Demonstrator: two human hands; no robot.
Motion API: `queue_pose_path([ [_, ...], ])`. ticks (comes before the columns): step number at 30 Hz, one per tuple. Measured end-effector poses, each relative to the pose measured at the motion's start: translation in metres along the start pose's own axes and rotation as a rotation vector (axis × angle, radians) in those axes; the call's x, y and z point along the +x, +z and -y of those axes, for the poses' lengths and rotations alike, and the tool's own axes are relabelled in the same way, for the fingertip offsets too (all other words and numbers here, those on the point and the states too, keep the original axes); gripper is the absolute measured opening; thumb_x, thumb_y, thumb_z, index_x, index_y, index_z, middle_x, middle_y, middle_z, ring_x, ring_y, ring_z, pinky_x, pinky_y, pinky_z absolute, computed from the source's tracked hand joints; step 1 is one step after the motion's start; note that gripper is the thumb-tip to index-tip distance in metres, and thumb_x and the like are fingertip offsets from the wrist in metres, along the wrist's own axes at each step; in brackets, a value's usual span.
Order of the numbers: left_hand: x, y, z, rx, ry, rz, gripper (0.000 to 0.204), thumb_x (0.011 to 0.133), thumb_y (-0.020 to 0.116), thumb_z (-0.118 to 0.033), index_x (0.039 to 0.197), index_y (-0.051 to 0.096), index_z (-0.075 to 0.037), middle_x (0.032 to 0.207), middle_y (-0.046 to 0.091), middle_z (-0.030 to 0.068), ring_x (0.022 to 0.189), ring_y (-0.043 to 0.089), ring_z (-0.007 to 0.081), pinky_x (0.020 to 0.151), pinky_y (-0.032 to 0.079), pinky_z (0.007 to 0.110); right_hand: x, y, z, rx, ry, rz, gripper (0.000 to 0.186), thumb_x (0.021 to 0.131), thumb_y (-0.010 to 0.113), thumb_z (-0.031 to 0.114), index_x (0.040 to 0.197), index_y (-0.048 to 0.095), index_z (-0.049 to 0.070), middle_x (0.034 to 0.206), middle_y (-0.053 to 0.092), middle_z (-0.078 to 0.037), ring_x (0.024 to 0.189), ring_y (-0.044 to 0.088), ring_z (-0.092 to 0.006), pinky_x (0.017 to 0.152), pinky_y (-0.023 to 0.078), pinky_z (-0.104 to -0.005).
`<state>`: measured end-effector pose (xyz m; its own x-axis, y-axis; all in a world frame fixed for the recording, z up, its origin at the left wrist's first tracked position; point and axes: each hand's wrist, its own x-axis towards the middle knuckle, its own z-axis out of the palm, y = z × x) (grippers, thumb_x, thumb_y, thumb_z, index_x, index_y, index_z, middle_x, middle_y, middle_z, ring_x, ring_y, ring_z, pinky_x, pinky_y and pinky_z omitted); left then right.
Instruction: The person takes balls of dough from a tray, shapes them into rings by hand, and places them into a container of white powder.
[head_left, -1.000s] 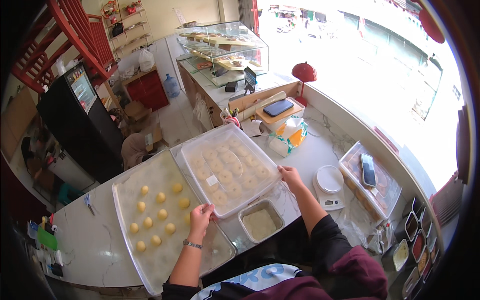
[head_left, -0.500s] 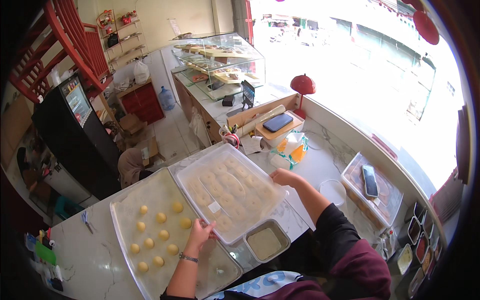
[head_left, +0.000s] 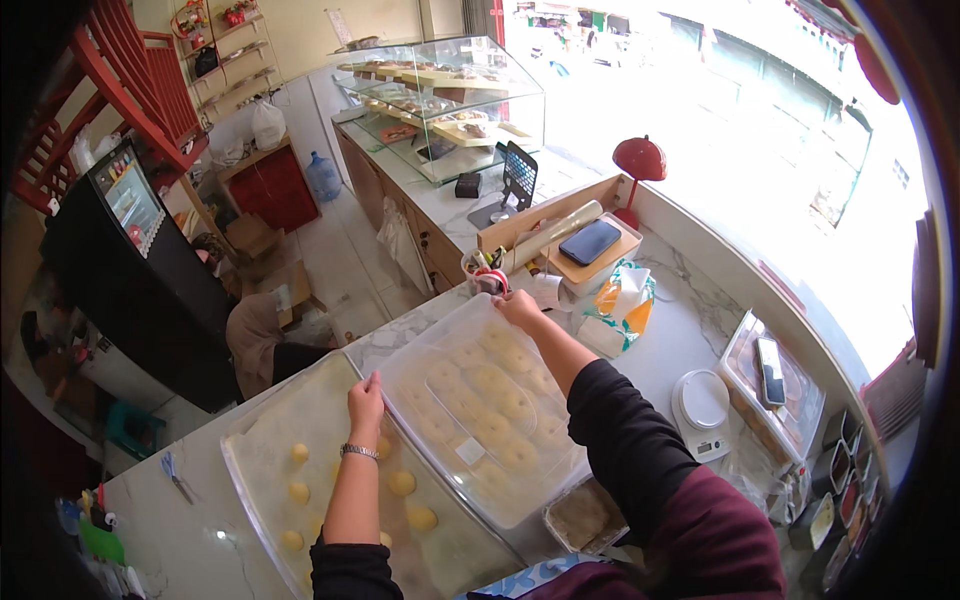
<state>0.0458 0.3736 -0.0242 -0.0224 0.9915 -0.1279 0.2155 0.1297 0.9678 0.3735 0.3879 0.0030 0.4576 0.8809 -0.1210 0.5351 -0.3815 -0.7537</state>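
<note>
while both of our arms reach forward from the lower edge of the frame, we hold a large clear rectangular plastic lid (head_left: 480, 410) at the centre of the picture. our left hand (head_left: 365, 395) grips its near-left corner, fingers curled over the rim; our right hand (head_left: 520, 308) grips the far corner, upper centre, fingers closed on the edge. pale round dough pieces show through the lid, though we cannot tell whether they sit in a container directly beneath it. at lower left, partly under the lid, lies a long metal baking tray lined with paper (head_left: 262, 455), carrying yellow dough balls (head_left: 401, 483) in rows. a small rectangular container of pale filling (head_left: 583, 515) sits just beside the lid's near-right corner, lower centre. on the white marble counter (head_left: 180, 535), a white digital kitchen scale (head_left: 703, 408) stands right of centre, well apart from the lid. a red mushroom-shaped lamp (head_left: 640, 160) stands at upper right, a glass display case of pastries (head_left: 440, 100) at upper centre. blue-handled scissors (head_left: 174, 472) lie at lower left.
</note>
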Motion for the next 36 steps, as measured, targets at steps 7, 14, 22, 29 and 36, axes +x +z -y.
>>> queue_pose_path([
  [7,0.009,0.001,0.012,-0.191,-0.037,-0.055,0.034,0.085,0.060,-0.028,0.070,0.061,0.003,0.058,0.054,0.0008,0.048,0.045,0.0081,0.044,0.038,0.025,0.028,0.014,-0.011,0.314,0.135,0.054,0.049,0.062,0.074,0.045,0.080,0.066,0.000,0.079,0.064,-0.009,0.073,0.060,-0.0199,0.069,0.045,-0.0305],
  [14,0.007,0.000,-0.013,-0.266,-0.198,0.105,0.033,0.085,0.060,-0.029,0.071,0.060,0.001,0.057,0.052,-0.0013,0.046,0.042,0.0071,0.043,0.036,0.024,0.034,0.015,-0.012,0.328,0.173,0.083,0.047,0.063,0.072,0.041,0.087,0.065,0.001,0.081,0.062,-0.009,0.078,0.058,-0.0190,0.071,0.044,-0.0293],
  [22,0.022,0.006,-0.005,0.049,0.016,0.066,0.037,0.081,0.063,-0.034,0.068,0.058,0.000,0.056,0.047,-0.0031,0.048,0.036,0.0073,0.043,0.030,0.026,0.035,0.027,0.008,0.118,-0.028,0.222,0.051,0.064,0.073,0.044,0.087,0.063,0.000,0.082,0.058,-0.008,0.080,0.054,-0.0181,0.070,0.042,-0.0285],
  [29,0.020,0.007,-0.015,0.225,-0.079,0.108,0.039,0.081,0.063,-0.035,0.071,0.058,0.002,0.057,0.049,0.0006,0.051,0.038,0.0090,0.049,0.034,0.026,0.024,0.029,0.025,-0.218,-0.120,0.164,0.058,0.062,0.066,0.058,0.104,0.063,0.018,0.112,0.054,-0.011,0.111,0.042,-0.0287,0.088,0.034,-0.0471],
  [36,0.017,0.017,0.000,0.149,0.037,0.011,0.043,0.082,0.061,-0.035,0.071,0.056,0.006,0.061,0.052,0.0076,0.057,0.042,0.0144,0.055,0.038,0.031,-0.022,0.032,0.073,-0.565,-0.197,0.332,0.063,0.061,0.055,0.071,0.102,0.065,0.025,0.124,0.047,-0.005,0.123,0.024,-0.0393,0.093,0.015,-0.0648],
])
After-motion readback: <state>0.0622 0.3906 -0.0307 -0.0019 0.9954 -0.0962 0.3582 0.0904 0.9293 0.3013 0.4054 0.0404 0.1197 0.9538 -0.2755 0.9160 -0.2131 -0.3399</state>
